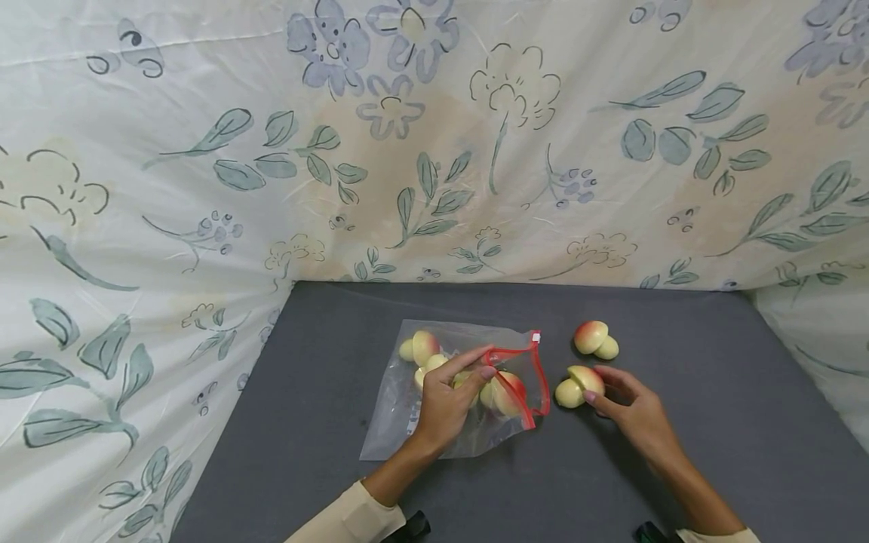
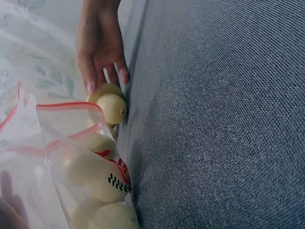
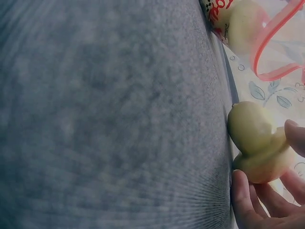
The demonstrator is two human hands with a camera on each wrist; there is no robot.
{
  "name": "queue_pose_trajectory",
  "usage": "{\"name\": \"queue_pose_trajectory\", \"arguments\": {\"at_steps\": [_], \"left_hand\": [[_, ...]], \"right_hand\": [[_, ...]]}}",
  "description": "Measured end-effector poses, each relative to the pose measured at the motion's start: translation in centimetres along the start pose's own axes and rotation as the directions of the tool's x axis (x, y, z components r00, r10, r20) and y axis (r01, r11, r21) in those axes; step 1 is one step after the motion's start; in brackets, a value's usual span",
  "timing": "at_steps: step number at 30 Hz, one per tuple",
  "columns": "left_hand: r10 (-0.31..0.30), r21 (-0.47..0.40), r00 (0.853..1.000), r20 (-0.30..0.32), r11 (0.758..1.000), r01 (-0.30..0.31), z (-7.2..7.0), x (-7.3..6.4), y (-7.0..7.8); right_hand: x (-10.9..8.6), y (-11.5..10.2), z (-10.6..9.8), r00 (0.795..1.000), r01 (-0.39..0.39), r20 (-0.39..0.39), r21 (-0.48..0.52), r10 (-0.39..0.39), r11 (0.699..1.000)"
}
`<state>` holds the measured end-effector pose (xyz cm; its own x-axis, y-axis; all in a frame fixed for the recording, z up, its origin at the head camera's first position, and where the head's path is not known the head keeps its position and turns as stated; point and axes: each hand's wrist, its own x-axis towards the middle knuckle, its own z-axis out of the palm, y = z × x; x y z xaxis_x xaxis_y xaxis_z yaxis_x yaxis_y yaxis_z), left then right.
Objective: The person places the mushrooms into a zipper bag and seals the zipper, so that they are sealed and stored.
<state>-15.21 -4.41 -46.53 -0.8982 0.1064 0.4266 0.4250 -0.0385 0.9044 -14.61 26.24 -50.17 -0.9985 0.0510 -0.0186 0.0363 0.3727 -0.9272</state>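
My left hand (image 1: pixel 443 407) pinches the upper side of a clear zip bag (image 1: pixel 387 434) near its mouth. A red zip strip (image 1: pixel 543 385) edges the mouth, which gapes toward the right. Several pale yellow, red-blushed toy mushrooms (image 1: pixel 425 345) lie inside the bag. Just right of the mouth, my right hand (image 1: pixel 641 418) grips another toy mushroom (image 1: pixel 569 394) between thumb and fingers. Its rounded stem (image 3: pixel 249 125) points toward the bag, low over the cloth in the right wrist view. The left wrist view shows the bag's printed side (image 2: pixel 116 183) bulging with toys.
One more toy mushroom (image 1: pixel 591 337) lies on the dark grey cloth (image 1: pixel 326 339) behind my right hand. A flowered white curtain (image 1: pixel 441 151) hangs along the back and both sides of the table. The zip's white slider (image 1: pixel 536 337) sits at the bag's far corner.
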Motion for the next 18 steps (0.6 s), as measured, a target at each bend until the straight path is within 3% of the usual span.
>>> {"name": "queue_pose_trajectory", "arguments": {"at_steps": [8,18], "left_hand": [[-0.001,-0.005,1.000,0.001,1.000,0.001,0.09,-0.05,0.07],[-0.006,0.004,1.000,-0.004,1.000,0.006,0.08,-0.11,0.18]], "right_hand": [[-0.13,0.11,-0.05,1.000,-0.010,0.002,0.023,0.010,1.000],[-0.48,-0.13,-0.22,0.999,-0.046,0.026,-0.016,0.046,0.999]]}}
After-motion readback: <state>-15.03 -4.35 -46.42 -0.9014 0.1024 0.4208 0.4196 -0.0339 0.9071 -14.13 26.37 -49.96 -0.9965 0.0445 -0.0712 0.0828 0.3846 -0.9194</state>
